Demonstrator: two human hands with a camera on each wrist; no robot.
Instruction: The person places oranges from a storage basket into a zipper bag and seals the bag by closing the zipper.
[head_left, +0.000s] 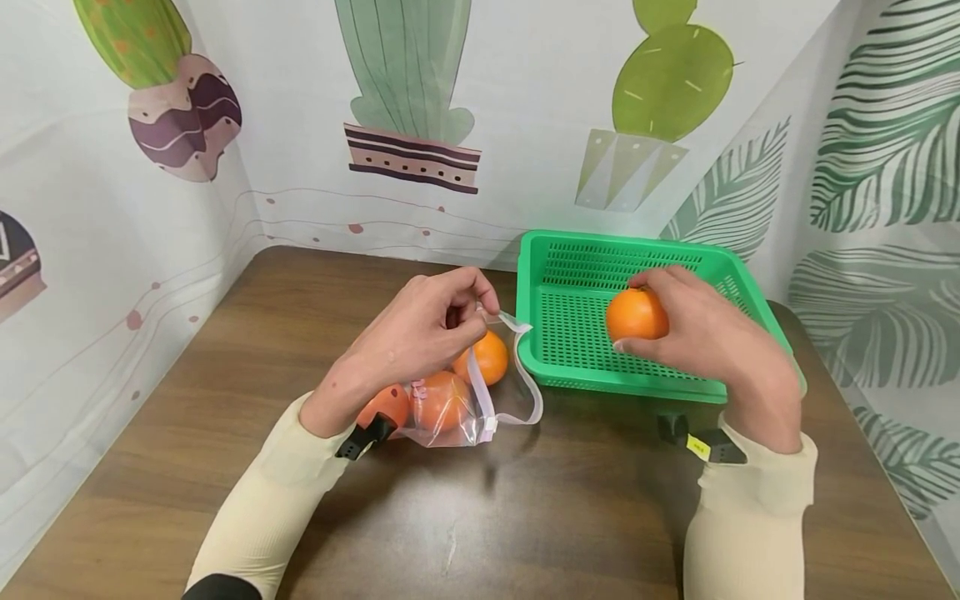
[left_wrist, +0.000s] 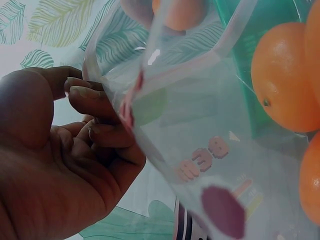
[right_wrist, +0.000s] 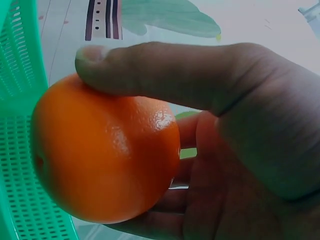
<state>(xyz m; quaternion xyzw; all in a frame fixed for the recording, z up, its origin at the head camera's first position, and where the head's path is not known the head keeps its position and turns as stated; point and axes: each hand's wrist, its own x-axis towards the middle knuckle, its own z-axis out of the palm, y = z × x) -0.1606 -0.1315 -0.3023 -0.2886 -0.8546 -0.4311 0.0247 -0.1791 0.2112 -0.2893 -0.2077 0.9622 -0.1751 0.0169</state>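
Above the green basket (head_left: 555, 383) my right hand (head_left: 697, 329) grips an orange (head_left: 636, 314) between thumb and fingers. The right wrist view shows the same orange (right_wrist: 107, 150) up close, with the thumb along one side. My left hand (head_left: 416, 329) pinches the rim of a clear plastic zip bag (head_left: 480, 392) and holds its mouth apart toward the basket. Several oranges (head_left: 442, 402) lie inside the bag, on the table. In the left wrist view, the fingertips of the left hand (left_wrist: 95, 125) meet the edge of the printed bag (left_wrist: 200, 120).
The brown wooden table (head_left: 525, 508) runs back to a wall cloth (head_left: 525, 108) printed with cacti and leaves. The basket stands at the back right, close to the cloth, its perforated floor visible. A black wrist strap (head_left: 365, 437) sits below the bag's left side.
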